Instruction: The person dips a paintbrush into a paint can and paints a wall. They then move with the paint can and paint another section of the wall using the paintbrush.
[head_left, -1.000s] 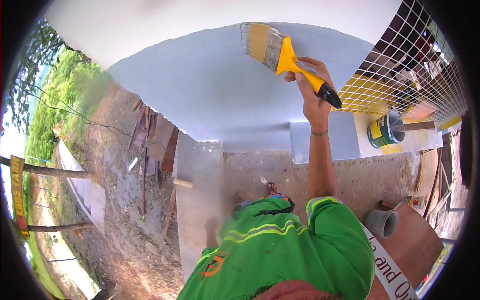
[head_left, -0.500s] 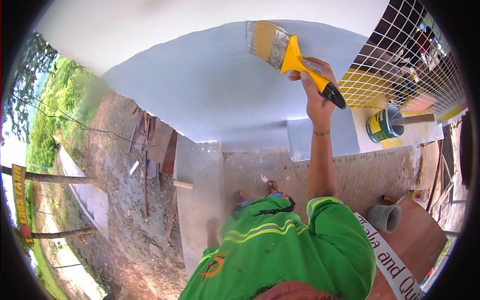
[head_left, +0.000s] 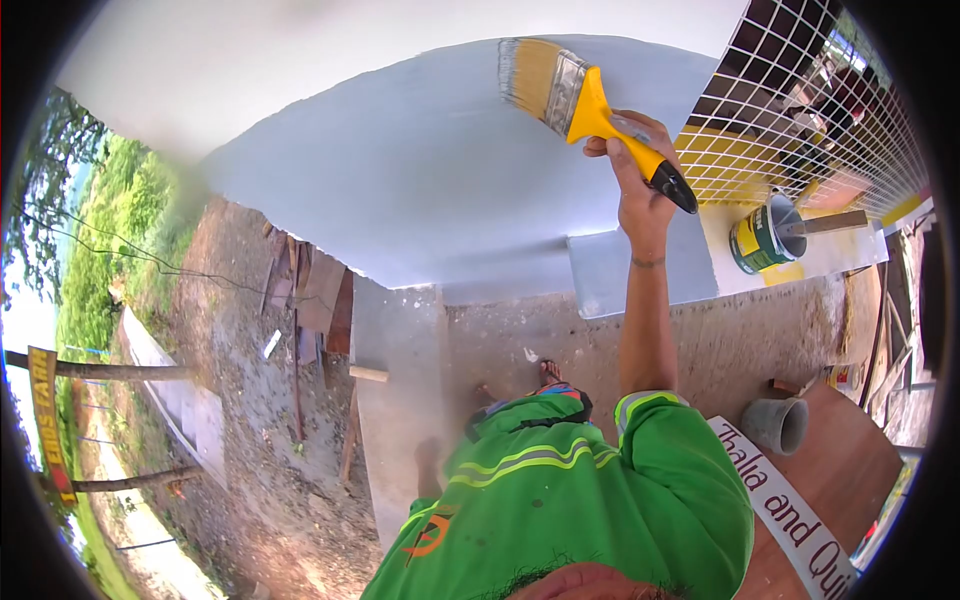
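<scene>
My right hand [head_left: 642, 165] is closed around the yellow, black-tipped handle of a wide paintbrush [head_left: 592, 110]. The brush's pale bristles, grey at the ends, lie against the grey-blue painted part of a wall [head_left: 400, 160], just below its white upper part. Of my left arm, only a blurred stretch shows beside the green shirt, hanging low; its fingers cannot be made out. A green and yellow paint can [head_left: 758, 240] with a stick in it stands on a ledge [head_left: 640, 270], to the right of my right forearm.
White wire mesh [head_left: 770, 100] borders the wall on the right. Below the ledge are a grey bucket [head_left: 775, 425], a brown board [head_left: 850, 460] and a lettered white strip [head_left: 785, 510]. Leaning planks [head_left: 320, 290] and rough ground lie to the left.
The brush has shifted slightly right along the wall, with my right hand still around its handle. The whole view has turned a little.
</scene>
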